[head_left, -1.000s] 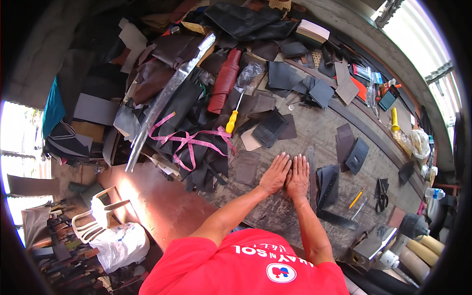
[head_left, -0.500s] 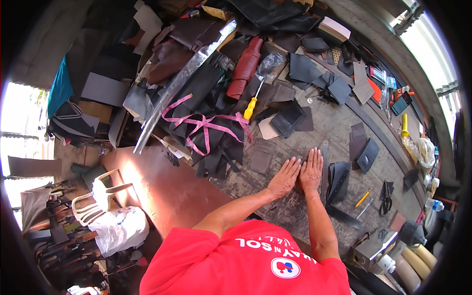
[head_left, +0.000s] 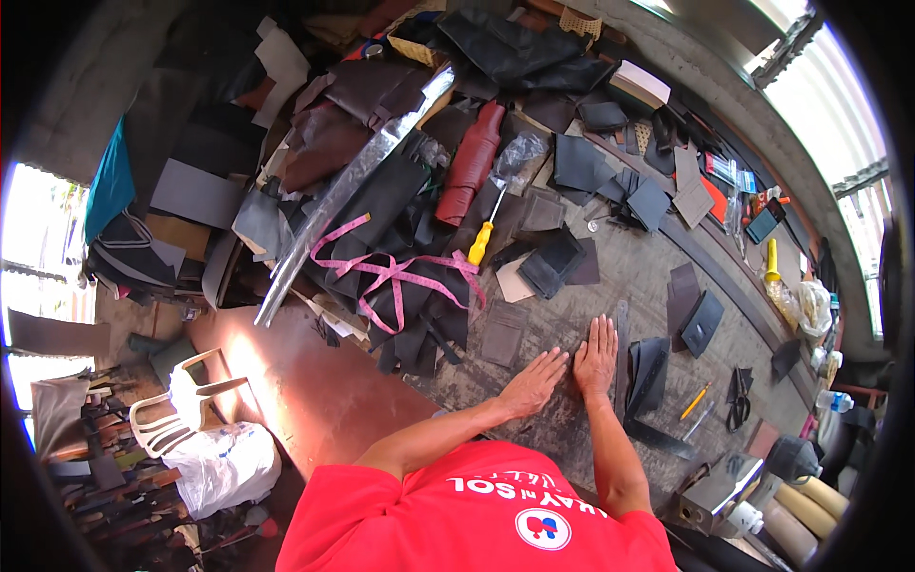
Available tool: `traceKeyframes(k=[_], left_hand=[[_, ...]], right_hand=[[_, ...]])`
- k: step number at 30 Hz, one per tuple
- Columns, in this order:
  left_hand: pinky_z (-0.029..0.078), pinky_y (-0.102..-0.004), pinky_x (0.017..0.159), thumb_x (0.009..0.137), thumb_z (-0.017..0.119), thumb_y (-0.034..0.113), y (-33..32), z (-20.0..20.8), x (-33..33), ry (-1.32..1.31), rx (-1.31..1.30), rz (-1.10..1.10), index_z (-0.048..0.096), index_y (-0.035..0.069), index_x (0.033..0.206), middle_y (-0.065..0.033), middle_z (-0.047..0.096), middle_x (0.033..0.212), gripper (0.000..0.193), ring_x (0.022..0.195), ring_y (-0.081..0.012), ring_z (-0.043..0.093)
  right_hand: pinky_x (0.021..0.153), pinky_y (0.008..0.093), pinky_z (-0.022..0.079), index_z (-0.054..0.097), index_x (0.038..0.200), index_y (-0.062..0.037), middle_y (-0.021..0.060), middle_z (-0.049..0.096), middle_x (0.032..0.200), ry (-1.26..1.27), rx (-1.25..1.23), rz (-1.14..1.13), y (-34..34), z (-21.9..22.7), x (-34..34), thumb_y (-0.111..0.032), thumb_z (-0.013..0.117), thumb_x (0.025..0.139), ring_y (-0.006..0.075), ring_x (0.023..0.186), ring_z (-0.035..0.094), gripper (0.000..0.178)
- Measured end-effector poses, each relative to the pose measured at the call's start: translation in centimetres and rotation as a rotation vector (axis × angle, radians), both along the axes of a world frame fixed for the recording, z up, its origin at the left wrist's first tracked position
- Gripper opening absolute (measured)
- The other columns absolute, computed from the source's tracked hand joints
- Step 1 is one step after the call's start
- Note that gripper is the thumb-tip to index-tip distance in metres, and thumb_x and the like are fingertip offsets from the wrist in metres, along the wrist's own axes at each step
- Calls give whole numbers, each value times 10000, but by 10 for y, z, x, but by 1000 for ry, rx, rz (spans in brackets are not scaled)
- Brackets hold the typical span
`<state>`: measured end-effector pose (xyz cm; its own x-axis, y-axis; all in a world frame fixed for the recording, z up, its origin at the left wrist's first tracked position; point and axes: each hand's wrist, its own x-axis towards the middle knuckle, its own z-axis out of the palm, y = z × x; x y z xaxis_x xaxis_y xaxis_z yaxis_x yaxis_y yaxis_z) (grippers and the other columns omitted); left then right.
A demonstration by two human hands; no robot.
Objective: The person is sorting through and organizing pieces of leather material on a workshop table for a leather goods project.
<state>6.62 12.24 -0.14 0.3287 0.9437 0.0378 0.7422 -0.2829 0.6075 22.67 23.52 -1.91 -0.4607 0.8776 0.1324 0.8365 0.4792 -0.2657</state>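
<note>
My left hand lies flat on the scratched grey worktable, fingers stretched out and pointing right. Close beside it, my right hand rests palm down with its fingers straight and pointing away from me. Neither hand shows anything in its grip; what may be under the palms is hidden. Just right of the right hand stands a narrow dark straight bar, with a folded black leather piece next to it. A flat brown stitched leather piece lies beyond my left hand.
Left of the hands, a pink tape measure tops black leather scraps. Behind lie a yellow-handled screwdriver, a red leather roll and black leather pieces. Rightward are a pencil and scissors. A white chair stands lower left.
The whole view has shifted, so the table sits lower in the picture. My left hand has slid slightly toward me relative to the right, which stays by the bar.
</note>
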Motion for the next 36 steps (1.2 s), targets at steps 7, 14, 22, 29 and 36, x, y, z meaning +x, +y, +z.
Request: traceKeyframes(k=[7, 14, 22, 29, 36], left_hand=[[212, -473, 1240, 872, 573, 110, 4, 1, -5, 20, -20, -65, 459, -85, 1417, -251, 319, 1585, 589, 1504, -397, 255], [358, -448, 1159, 907, 622, 138, 28, 7, -30, -271, -209, -122, 547, -21, 1348, -219, 504, 1434, 475, 1396, -383, 425], [502, -443, 910, 839, 642, 15, 215, 51, -199, -155, 373, 473, 662, 20, 1088, -163, 665, 1046, 250, 995, -356, 638], [439, -517, 1006, 803, 767, 245, 291, 13, -293, 359, 111, 814, 399, -32, 1429, -273, 481, 1314, 776, 1178, -451, 513], [477, -513, 978, 757, 775, 229, 297, 20, -307, 308, -42, 754, 347, -68, 1440, -293, 513, 1229, 859, 1112, -473, 560]], right_hand=[[1227, 469, 241, 451, 1477, -13, 161, 407, 1566, 6, -17, -13, 2, 5, 0, -168, 545, 920, 342, 1480, 332, 586], [1221, 491, 245, 443, 1485, -17, 164, 407, 1564, 34, -75, -15, 4, 13, -2, -163, 548, 908, 362, 1475, 336, 604], [1216, 505, 249, 438, 1486, -10, 177, 412, 1556, 21, -129, -33, 6, 18, -3, -162, 535, 898, 379, 1466, 345, 615], [1217, 508, 248, 442, 1479, -1, 181, 407, 1557, 5, -143, -23, 8, 18, -2, -164, 552, 887, 382, 1464, 348, 624], [1216, 511, 249, 442, 1478, 2, 181, 399, 1563, -6, -153, -28, 8, 18, -4, -165, 564, 881, 379, 1469, 342, 632]])
